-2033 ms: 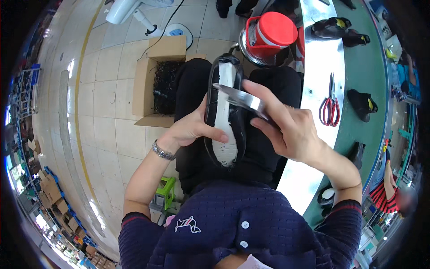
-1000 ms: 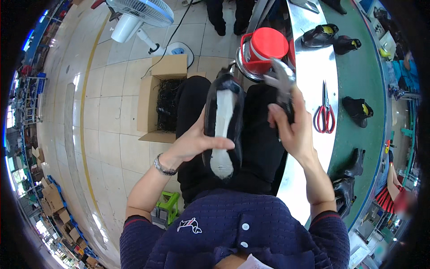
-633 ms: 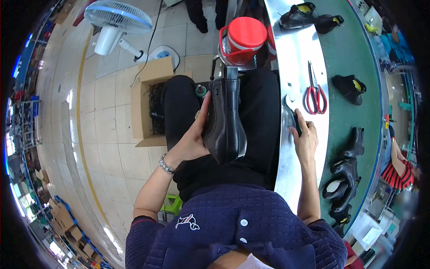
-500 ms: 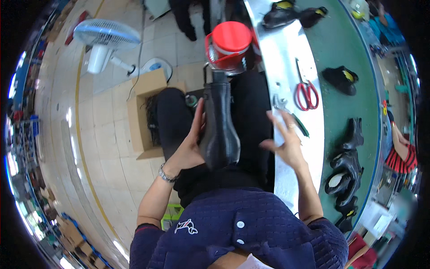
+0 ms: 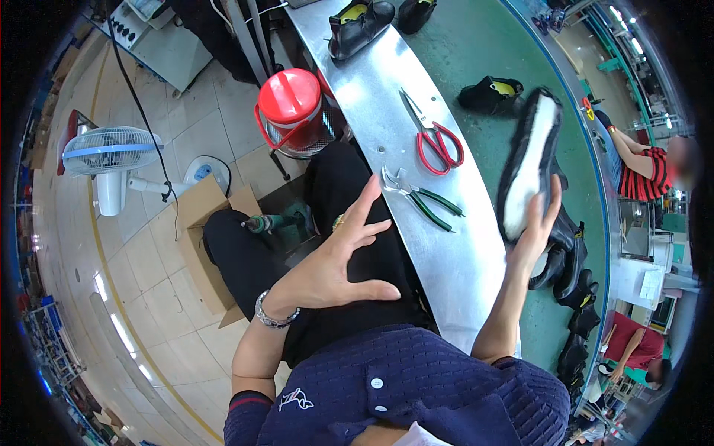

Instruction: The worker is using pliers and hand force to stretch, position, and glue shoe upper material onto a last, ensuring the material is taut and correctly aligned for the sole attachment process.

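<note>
A black shoe [image 5: 532,167] with a white underside is tilted over the green belt on the right. My right hand [image 5: 529,236] grips its near end, two fingers lying along the white underside and the thumb hidden. My left hand [image 5: 338,260] is over my thighs, empty, with fingers spread and the thumb stretched out. Beside it on the metal bench edge [image 5: 457,286] lie green-handled pliers [image 5: 422,199], their jaws pointing toward my knee. Farther along are red-handled scissors [image 5: 439,145], blades pointing away from me.
Several black shoes [image 5: 571,256] stand along the green belt [image 5: 476,59], and another shoe [image 5: 357,30] sits at the bench's far end. A red bucket [image 5: 291,100], a fan [image 5: 111,152] and an open cardboard box [image 5: 204,245] are on the left. Other people are beyond the belt.
The view has swung right. My left hand has let go of the black boot-shaped piece. My right hand, empty before, has moved right and grips a black shoe; whether it is the same piece is unclear.
</note>
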`<state>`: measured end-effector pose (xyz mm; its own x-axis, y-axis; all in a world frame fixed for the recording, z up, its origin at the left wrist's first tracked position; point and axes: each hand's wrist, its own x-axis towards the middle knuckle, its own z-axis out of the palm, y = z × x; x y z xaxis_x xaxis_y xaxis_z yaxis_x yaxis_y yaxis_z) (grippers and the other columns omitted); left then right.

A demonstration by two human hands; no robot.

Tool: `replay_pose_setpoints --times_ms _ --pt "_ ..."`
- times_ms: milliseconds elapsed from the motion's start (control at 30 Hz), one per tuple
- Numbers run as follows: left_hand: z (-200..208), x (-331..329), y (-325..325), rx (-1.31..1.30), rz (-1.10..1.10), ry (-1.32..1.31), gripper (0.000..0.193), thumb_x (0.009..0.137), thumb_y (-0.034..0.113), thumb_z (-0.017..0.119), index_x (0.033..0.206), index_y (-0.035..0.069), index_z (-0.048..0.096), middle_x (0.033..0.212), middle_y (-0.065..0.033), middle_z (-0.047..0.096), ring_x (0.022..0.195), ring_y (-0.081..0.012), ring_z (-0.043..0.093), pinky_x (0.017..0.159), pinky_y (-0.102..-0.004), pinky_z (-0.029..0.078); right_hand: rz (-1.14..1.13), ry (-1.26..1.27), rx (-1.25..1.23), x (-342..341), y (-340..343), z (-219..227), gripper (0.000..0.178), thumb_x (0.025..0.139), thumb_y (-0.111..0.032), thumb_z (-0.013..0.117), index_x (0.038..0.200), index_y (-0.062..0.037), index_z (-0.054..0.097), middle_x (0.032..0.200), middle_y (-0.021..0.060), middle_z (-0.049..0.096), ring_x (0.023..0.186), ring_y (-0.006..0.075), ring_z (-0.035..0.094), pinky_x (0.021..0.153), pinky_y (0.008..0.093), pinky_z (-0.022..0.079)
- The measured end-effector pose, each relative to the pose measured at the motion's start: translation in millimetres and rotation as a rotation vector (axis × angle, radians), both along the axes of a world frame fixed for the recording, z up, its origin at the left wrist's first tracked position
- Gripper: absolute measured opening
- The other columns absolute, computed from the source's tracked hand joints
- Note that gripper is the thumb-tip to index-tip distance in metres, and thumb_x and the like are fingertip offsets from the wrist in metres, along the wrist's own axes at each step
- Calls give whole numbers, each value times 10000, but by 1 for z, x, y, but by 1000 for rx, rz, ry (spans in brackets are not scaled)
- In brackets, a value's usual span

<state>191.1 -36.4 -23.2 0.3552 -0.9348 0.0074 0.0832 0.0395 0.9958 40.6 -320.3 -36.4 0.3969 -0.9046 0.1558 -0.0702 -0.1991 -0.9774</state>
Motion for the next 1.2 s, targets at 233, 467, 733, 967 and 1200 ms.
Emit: replay_pose_setpoints --times_ms 233,467,733,967,1200 --pt "-3 1 22 193 54 127 991 812 263 789 1549 117 142 1546 -163 283 1298 -278 488 1044 -408 413 52 536 -417 82 -121 -14 506 911 -375 630 1310 -69 568 1088 181 681 1015 266 658 914 375 481" --pt "-2 -7 35 227 65 48 815 856 276 743 1506 77 292 1499 -129 377 1289 -250 495 1056 -389 406 86 564 -322 180 -173 -84 401 882 -294 676 1140 9 619 833 164 708 666 204 702 638 339 549" --pt "11 -2 32 192 146 -286 901 826 305 753 1521 65 231 1569 -126 272 1452 -256 253 1175 -363 206 388 26 -154 76 -82 90 151 927 -173 666 848 -64 597 559 -39 495 456 45 469 430 185 316" --pt "8 -7 1 -68 91 -211 1124 708 160 833 1545 58 89 1599 -148 162 1473 -268 184 1186 -372 174 928 68 70 91 49 117 150 864 -105 699 948 14 664 502 -21 520 386 49 458 397 190 314" --pt "-52 -37 80 30 370 -53 1251 635 33 827 1550 80 -25 1612 -131 112 1472 -216 169 1182 -348 162 1364 204 218 139 140 55 190 942 -185 634 951 4 648 565 -26 522 466 40 498 456 189 379"
